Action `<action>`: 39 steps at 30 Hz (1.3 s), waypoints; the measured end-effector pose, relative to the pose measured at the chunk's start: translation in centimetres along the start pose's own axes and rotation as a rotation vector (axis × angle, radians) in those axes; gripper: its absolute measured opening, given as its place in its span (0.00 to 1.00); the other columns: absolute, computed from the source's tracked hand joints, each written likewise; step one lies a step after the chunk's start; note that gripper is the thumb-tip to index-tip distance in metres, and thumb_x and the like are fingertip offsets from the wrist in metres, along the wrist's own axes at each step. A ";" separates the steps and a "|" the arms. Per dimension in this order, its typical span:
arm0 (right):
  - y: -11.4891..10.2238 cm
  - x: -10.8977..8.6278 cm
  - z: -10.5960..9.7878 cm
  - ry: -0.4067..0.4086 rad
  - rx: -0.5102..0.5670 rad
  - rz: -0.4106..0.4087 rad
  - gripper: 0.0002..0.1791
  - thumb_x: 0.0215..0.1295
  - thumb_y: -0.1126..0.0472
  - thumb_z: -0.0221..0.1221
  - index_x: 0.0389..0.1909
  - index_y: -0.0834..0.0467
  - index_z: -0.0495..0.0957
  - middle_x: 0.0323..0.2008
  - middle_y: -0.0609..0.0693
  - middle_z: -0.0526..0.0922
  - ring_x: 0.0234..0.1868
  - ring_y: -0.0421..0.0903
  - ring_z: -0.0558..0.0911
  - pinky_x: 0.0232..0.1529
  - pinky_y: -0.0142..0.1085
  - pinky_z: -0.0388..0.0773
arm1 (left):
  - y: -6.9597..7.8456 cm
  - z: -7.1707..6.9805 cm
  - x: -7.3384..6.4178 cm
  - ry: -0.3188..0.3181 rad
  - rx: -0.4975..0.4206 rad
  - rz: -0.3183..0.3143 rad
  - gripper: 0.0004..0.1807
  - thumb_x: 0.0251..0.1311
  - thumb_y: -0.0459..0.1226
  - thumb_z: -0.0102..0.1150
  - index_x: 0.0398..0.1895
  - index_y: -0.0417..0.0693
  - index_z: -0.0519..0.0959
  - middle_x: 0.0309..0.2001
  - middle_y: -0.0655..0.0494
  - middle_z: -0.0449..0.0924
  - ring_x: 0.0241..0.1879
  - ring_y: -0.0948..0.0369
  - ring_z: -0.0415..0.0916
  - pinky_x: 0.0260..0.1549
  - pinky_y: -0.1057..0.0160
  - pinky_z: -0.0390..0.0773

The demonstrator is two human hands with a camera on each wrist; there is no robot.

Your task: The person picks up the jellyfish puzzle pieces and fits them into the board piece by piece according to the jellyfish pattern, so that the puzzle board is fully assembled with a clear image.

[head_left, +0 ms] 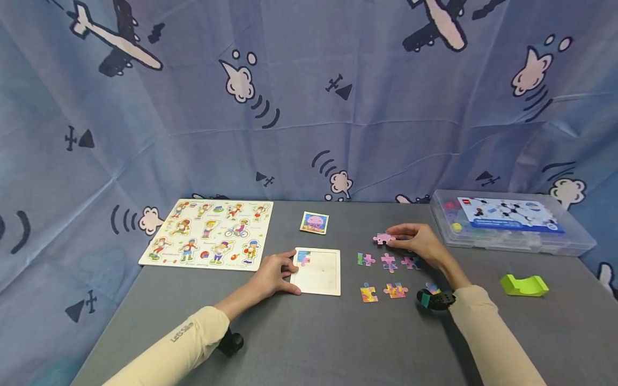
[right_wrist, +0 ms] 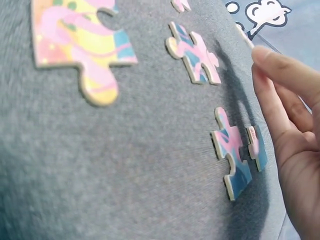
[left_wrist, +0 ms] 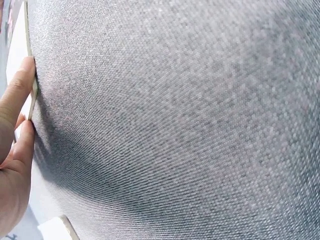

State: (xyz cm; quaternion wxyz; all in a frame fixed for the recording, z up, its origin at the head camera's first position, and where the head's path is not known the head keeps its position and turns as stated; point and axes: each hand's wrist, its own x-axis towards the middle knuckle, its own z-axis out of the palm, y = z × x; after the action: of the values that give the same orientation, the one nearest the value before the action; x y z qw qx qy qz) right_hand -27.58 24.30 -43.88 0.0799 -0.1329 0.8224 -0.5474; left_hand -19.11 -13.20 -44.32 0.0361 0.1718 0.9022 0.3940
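Observation:
My left hand (head_left: 274, 273) holds the left edge of a square wooden puzzle tray (head_left: 321, 276), thumb near its lower corner and fingers near the upper one. A blue-and-pink corner piece (head_left: 304, 257) sits inside the tray at top left. With thumb and fingers, my right hand (head_left: 419, 244) pinches a pink puzzle piece (head_left: 383, 239) with a face on it, above the table. In the right wrist view that piece is edge-on, mostly hidden by the fingertips (right_wrist: 262, 55). Below this hand lie several loose puzzle pieces (head_left: 388, 262), pink above and yellow (head_left: 368, 294) nearer me.
A small octopus picture card (head_left: 314, 223) lies behind the tray. To the left is a large board of cartoon children (head_left: 207, 236). A clear plastic case (head_left: 512, 222) stands at back right, with a green curved block (head_left: 524, 286) in front. A patterned curtain (head_left: 309, 107) hangs behind the table.

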 end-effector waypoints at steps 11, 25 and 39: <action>0.3 -0.6 1.0 -0.025 0.185 -0.030 0.25 0.57 0.69 0.66 0.52 0.77 0.71 0.42 0.43 0.84 0.43 0.35 0.82 0.45 0.27 0.81 | 0.0 0.0 -0.1 -0.002 -0.014 -0.003 0.20 0.30 0.31 0.81 0.31 0.35 0.83 0.62 0.38 0.70 0.47 0.52 0.80 0.37 0.71 0.83; -1.2 -1.7 2.6 -0.079 0.236 0.060 0.26 0.59 0.69 0.65 0.55 0.76 0.70 0.48 0.55 0.83 0.44 0.38 0.82 0.47 0.31 0.82 | -0.1 0.1 -0.1 -0.010 -0.078 0.005 0.21 0.30 0.30 0.80 0.32 0.33 0.81 0.64 0.35 0.67 0.56 0.45 0.73 0.41 0.68 0.82; -3.6 -3.3 5.1 -0.004 0.352 0.058 0.26 0.56 0.74 0.65 0.54 0.79 0.69 0.41 0.46 0.85 0.42 0.37 0.83 0.45 0.30 0.82 | -0.2 0.0 -0.1 -0.012 -0.064 0.019 0.21 0.31 0.31 0.80 0.33 0.33 0.82 0.63 0.35 0.68 0.55 0.46 0.75 0.42 0.68 0.82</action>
State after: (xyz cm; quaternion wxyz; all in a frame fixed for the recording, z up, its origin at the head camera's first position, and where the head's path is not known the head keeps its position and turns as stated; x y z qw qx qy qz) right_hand -22.57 19.54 -42.60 0.1194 -0.0942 0.7171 -0.6802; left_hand -19.04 -13.38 -44.53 0.0432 0.1815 0.8872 0.4220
